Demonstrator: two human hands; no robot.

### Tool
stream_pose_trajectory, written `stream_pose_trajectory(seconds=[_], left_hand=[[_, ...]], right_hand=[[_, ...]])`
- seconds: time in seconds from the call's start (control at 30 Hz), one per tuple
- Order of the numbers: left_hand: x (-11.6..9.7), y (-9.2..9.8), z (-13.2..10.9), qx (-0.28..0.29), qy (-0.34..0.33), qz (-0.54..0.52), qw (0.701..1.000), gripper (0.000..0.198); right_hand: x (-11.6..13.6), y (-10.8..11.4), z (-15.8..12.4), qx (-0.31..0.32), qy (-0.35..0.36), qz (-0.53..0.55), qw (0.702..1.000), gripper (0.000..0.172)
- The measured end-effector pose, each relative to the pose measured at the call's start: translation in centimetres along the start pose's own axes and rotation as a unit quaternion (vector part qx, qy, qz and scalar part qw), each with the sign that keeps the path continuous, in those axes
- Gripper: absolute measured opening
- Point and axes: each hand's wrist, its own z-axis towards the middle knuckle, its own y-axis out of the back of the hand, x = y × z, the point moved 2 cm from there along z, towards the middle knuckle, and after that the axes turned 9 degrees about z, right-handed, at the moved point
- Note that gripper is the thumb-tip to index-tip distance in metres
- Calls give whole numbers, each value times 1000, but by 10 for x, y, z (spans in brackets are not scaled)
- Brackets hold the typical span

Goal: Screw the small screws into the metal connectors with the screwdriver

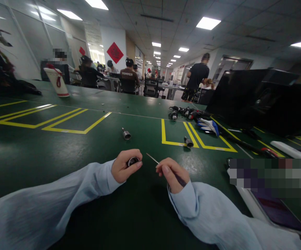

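My left hand (124, 166) is closed round a small dark round part with a metal rim (132, 161), held just above the green table (62, 156). Beside it, my right hand (171, 173) pinches a thin metal tool with a dark handle (153, 159), its tip pointing up and left toward the part. Both arms wear light blue sleeves. Two more small metal cylinder parts lie on the table beyond my hands, one (126, 134) ahead and one (188, 142) at the edge of a yellow marked box.
A cluster of small dark parts (184, 113) and a white and blue glove (208, 125) lie at the right. Black cases (257, 97) stand at the far right, a phone (278, 211) near me. A white cup (57, 81) stands far left. Several people sit or stand behind.
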Motion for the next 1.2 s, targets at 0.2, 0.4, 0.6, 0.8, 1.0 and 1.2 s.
stream_pose_trajectory(seconds=[0.2,0.4,0.6,0.8,1.0,1.2], left_hand=[[-4,-8,3,29,-2,-1,1000,36],[2,-24,9,-44,61,-50,996,37],[16,-29,19,-111,89,-70,987,32],[42,-1,24,-155,4,163,974,37],[91,35,30,-142,34,382,913,40],[121,38,36,-4,77,413,907,50]], right_hand=[[-12,-22,7,17,7,-61,998,28],[-19,-30,23,-8,107,-130,986,38],[-22,-33,32,50,198,-203,958,20],[-36,-9,62,-59,249,-274,927,18],[-71,48,110,-141,113,-461,869,13],[-99,74,123,-136,5,-525,840,15]])
